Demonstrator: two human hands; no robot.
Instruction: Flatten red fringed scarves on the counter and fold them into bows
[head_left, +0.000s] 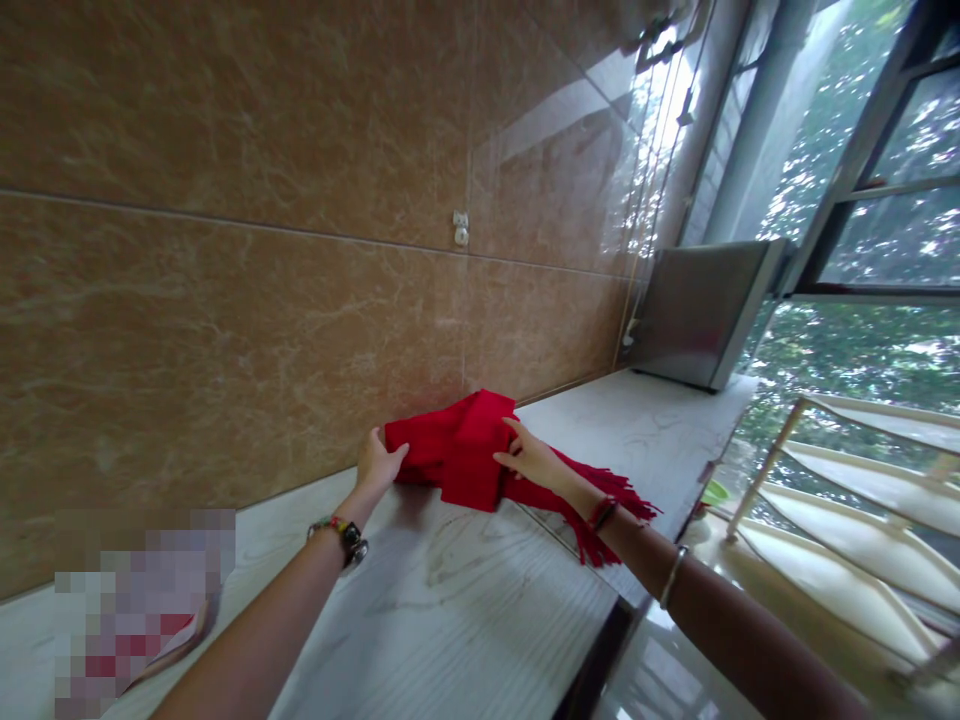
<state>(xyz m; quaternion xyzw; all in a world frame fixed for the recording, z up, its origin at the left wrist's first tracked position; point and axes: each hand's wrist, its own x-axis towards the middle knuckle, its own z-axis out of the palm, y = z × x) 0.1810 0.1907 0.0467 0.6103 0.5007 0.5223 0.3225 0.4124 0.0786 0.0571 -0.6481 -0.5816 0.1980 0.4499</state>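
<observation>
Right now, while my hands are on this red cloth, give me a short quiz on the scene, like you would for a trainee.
1. Fill in: the red fringed cloth lies on a ____ countertop.
2. True or false: the left hand is clear of the cloth, not touching it.
3. Which is nearer the fringe: (A) the left hand or (B) the right hand?

Key: 1. white; 2. false, its thumb rests on the cloth; 3. B.
</observation>
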